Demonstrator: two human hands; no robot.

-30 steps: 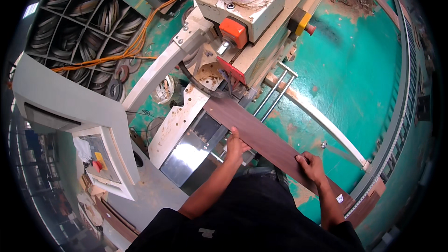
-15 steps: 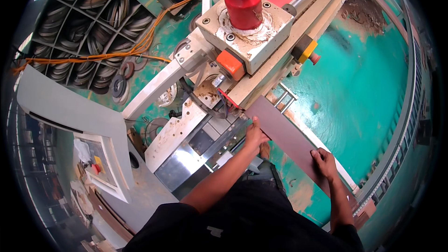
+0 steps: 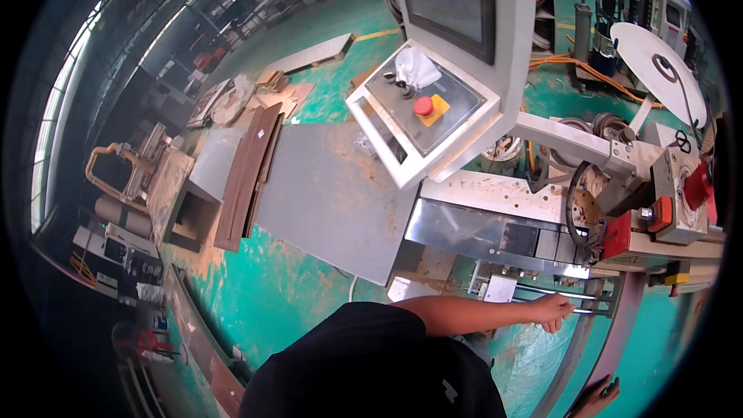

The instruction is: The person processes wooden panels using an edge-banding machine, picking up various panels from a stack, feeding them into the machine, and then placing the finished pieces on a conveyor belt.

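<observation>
One bare left hand [image 3: 551, 311], fingers bent, hangs by shiny metal rods [image 3: 594, 311]; apart from it, the bare right hand [image 3: 597, 399] meets a long, flat, reddish-brown board [image 3: 624, 317], lower right of the frame. Whether either grips is unclear. Probably stiff, moderately heavy, the board suits holding by its long edges.

Obst: rails [image 3: 594, 311] by L grip [image 3: 551, 311], mach. [image 3: 464, 226] fwd; room over flr [image 3: 290, 290].

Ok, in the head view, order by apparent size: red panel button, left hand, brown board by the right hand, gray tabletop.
Largest to smallest:
gray tabletop
brown board
left hand
red panel button
</observation>
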